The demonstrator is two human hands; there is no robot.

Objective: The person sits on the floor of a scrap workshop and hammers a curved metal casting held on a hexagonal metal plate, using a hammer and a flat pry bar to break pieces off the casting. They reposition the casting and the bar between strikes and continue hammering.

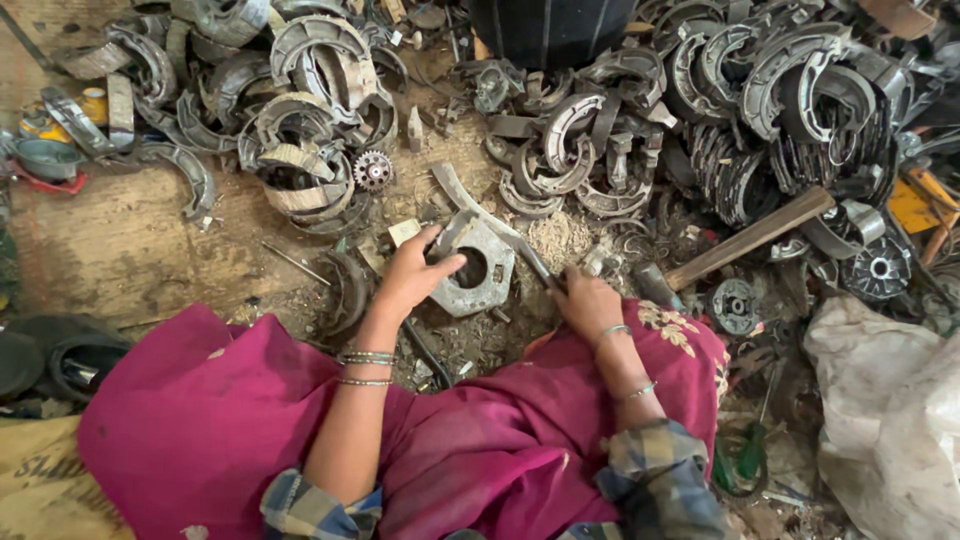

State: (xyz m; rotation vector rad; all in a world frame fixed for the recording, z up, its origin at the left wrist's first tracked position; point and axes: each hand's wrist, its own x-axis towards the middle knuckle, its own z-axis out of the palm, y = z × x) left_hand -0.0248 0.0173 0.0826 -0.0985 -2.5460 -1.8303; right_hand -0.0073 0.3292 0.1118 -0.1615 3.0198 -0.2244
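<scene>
- The left hand (pixel 412 270) reaches forward from a bare forearm with thin bangles at the wrist; its fingers are curled over the left edge of a grey metal plate (pixel 474 268), and the thumb points toward the round hole in the middle of the plate
- The plate has angled corners and lies flat on the dirty floor (pixel 130 250), directly in front of the person's knees, which are covered by a magenta cloth (pixel 210 420)
- The right hand (pixel 587 303) lies low, just right of the plate, with the wrist bent and the fingers closed around a thin dark tool (pixel 537 265); the tip of the tool touches the right edge of the plate
- A curved metal strip (pixel 462 195) lies across the upper corner of the plate
- A hammer with a wooden handle (pixel 752 236) lies on the floor right of the right hand, apart from it
- Heaps of curved brake shoes (pixel 300 120) lie beyond the plate, and a small gear wheel (pixel 372 170) lies among them
</scene>
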